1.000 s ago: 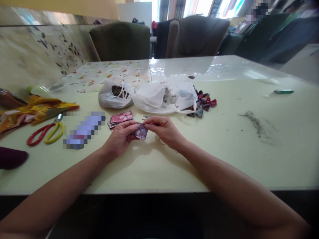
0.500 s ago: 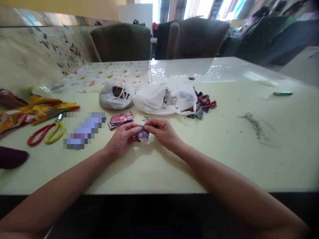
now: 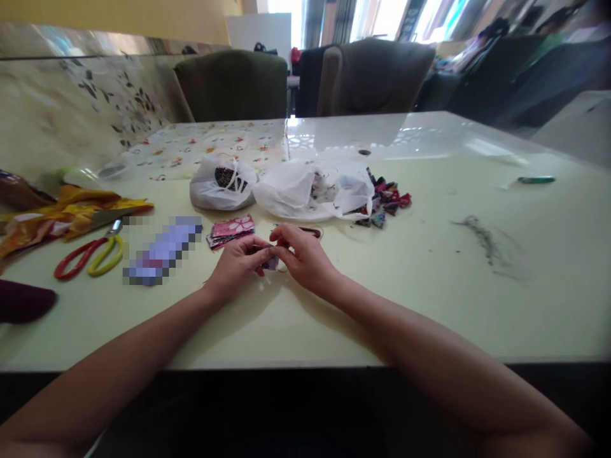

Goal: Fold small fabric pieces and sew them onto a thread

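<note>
A small purple-grey patterned fabric piece [image 3: 270,263] is pinched in my left hand [image 3: 238,264], low over the table. My right hand [image 3: 305,254] is closed at the fabric's upper edge, thumb and fingertips meeting those of the left. Most of the piece is hidden behind the fingers, and I cannot make out whether a needle is there. A thin loop of thread shows just beneath the right fingers. Beyond the right hand lies a small tool with a dark red handle [image 3: 312,233], partly covered. A stack of fabric squares [image 3: 232,229], a pink floral one on top, sits behind my left hand.
Red-and-yellow-handled scissors [image 3: 90,254], a blurred-out bluish object [image 3: 165,251] and yellow cloth [image 3: 81,207] lie left. White plastic bags [image 3: 291,194] and folded fabric pieces [image 3: 391,197] stand behind. Rightward are a thread tangle [image 3: 482,238] and a green object [image 3: 537,180].
My right hand has turned and moved slightly left over the fabric, so less of the piece shows. The dark red handle behind it has come into view.
</note>
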Demonstrator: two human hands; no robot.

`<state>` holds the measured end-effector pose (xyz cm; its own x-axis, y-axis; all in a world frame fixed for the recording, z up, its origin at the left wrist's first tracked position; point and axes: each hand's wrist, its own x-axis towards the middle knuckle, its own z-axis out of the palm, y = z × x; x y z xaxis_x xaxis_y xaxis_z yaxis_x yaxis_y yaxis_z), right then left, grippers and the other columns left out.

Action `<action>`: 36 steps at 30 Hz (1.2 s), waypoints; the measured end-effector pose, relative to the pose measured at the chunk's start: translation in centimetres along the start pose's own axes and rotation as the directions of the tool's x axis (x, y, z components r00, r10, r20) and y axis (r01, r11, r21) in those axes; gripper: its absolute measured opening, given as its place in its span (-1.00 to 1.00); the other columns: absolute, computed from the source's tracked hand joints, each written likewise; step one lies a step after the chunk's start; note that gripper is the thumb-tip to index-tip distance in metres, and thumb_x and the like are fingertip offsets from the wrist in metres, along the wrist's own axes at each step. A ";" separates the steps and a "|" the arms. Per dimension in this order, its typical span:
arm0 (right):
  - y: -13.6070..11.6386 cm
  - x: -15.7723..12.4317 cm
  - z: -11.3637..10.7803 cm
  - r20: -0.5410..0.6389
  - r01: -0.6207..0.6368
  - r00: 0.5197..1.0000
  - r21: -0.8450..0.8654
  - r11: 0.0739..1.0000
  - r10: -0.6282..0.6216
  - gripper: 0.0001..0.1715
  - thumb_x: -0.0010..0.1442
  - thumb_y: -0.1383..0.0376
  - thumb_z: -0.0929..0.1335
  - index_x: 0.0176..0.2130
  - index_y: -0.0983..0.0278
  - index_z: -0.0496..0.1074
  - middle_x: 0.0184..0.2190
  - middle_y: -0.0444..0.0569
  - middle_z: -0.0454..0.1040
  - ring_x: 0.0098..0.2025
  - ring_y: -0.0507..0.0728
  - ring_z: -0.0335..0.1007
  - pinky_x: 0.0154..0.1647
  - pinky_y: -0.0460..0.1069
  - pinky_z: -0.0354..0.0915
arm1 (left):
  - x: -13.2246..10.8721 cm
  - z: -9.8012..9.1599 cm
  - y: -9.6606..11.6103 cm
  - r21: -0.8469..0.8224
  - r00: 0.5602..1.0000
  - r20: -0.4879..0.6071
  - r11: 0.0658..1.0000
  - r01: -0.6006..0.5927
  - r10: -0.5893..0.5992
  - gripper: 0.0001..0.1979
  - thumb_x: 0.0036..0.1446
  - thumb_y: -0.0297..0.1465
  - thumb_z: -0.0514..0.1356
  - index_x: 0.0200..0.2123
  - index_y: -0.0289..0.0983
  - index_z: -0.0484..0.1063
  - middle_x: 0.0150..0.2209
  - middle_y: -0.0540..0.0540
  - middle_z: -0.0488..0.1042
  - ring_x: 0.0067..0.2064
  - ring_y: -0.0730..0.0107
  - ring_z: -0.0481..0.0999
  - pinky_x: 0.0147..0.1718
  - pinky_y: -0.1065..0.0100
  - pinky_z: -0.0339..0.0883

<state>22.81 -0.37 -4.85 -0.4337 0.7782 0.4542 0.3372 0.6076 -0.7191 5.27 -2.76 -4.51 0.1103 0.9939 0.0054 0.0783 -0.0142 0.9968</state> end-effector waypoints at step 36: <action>6.6 1.3 -18.4 -0.929 -0.104 0.360 0.057 0.993 0.091 -0.75 0.29 0.43 0.19 -0.40 0.16 0.23 -0.52 -0.20 0.21 -0.60 -0.03 0.18 -0.54 -0.06 0.06 | 3.0 -2.5 0.0 -0.159 0.880 -0.471 0.977 -0.146 0.055 -0.76 -0.22 -0.36 0.45 -0.48 -0.36 0.53 -0.43 -0.11 0.61 -0.40 0.32 0.61 -0.26 0.23 0.61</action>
<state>39.85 7.60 0.69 0.6506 0.4828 0.5862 0.3319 0.5136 -0.7913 3.14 0.45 -4.25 -0.3656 0.9257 0.0967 -0.0968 -0.1412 0.9852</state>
